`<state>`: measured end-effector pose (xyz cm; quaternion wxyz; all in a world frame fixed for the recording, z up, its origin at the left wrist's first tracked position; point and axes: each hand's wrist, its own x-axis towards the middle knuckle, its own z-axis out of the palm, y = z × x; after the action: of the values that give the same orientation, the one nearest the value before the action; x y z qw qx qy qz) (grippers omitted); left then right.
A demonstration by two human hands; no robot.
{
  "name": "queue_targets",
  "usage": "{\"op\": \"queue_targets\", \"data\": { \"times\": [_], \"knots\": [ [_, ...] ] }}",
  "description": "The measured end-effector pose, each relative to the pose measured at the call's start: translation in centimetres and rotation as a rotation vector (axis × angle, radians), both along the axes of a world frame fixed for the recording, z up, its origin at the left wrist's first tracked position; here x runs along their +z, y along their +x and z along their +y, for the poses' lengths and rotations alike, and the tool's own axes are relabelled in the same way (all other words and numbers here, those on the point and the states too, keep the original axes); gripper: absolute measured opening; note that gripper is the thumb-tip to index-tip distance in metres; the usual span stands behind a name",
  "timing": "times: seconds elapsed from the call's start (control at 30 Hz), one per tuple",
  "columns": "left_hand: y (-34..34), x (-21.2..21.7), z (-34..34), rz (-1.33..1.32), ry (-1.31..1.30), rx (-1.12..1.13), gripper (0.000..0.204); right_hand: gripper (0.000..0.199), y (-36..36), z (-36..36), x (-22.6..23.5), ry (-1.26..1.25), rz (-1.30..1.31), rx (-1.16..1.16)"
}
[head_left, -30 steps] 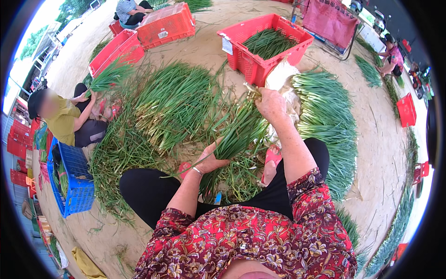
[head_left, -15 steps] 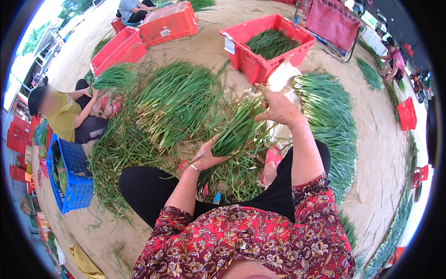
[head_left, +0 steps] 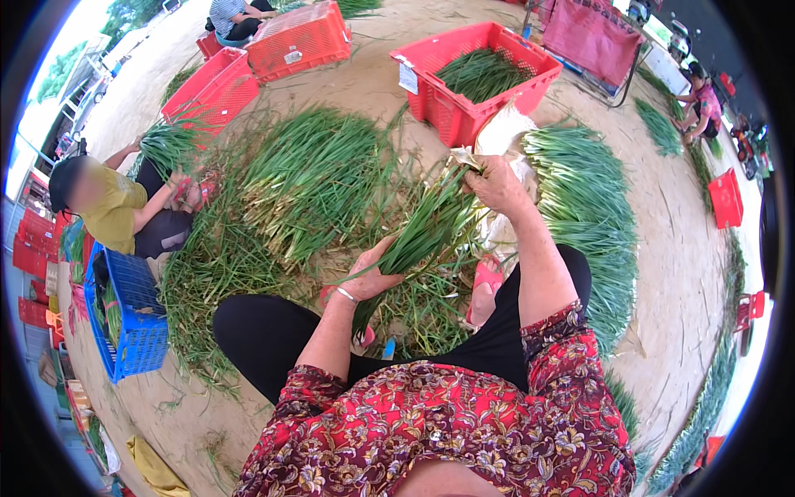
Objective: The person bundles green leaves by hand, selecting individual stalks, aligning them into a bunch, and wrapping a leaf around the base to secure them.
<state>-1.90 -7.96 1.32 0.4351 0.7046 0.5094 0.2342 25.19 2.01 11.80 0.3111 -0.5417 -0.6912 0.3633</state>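
I hold a bundle of green onions (head_left: 431, 225) slanted across my lap. My right hand (head_left: 495, 184) grips its pale root end at the upper right. My left hand (head_left: 370, 277), with a thin bracelet at the wrist, clasps the green leaves lower down. Loose green onions (head_left: 310, 178) lie spread on the sandy ground in front of me, and a neat row of sorted green onions (head_left: 592, 211) lies to my right.
A red crate (head_left: 454, 108) holding greens stands ahead, with two more red crates (head_left: 248, 62) at the far left. A person in a yellow shirt (head_left: 112, 211) sits on the left beside a blue crate (head_left: 132, 319). Other people sit at the far edges.
My right hand has lifted slightly with the root end, and my left hand has slid along the leaves. The bundle stays in both hands.
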Motion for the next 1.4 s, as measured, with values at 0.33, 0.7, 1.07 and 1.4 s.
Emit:
{"op": "queue_targets", "data": {
  "times": [0.33, 0.7, 1.07, 1.4],
  "knots": [
    [-1.4, -1.5, 0.6, -0.269, 0.029, 0.161, 0.088, 0.014, 1.1, 1.8, -0.4, 0.036, 0.687, -0.302],
    [-3.8, -3.6, 1.2, -0.648, -0.12, 0.539, 0.079, 0.016, 7.4, 1.8, 3.4, 0.368, 1.017, -0.643],
    [-3.8, -3.9, 2.3, -0.535, 0.074, 0.6, 0.077, 0.046, -1.1, -0.6, -3.1, -0.113, -0.892, 0.253],
    [0.5, -0.1, 0.2, -0.189, 0.202, 0.31, 0.074, 0.027, -5.5, 1.0, -2.2, 0.406, -0.307, 0.025]
  ]
}}
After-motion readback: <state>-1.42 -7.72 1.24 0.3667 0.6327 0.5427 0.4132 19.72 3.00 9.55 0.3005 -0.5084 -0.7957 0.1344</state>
